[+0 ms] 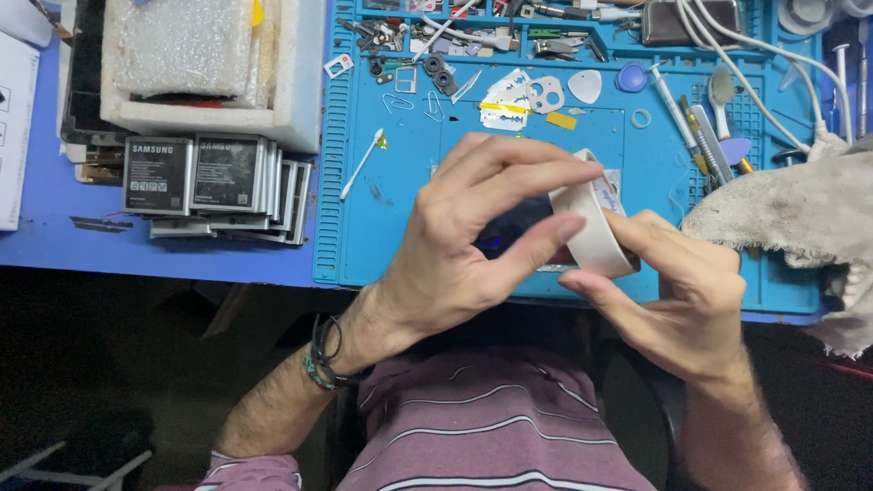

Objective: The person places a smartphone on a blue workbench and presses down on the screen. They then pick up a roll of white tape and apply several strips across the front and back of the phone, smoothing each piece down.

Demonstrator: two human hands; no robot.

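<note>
Well left of the hands lies a row of flat grey batteries [214,186] on the blue table. The left hand [464,245] pinches a white tape roll [591,223] between thumb and fingers, above a dark phone [509,227]. Just right, the right hand [682,291] grips the same roll, with a dirty cloth [791,209] beyond it.

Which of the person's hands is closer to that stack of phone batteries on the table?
Left. The left hand works just right of the batteries, while the right hand sits farther right, near the cloth.
</note>
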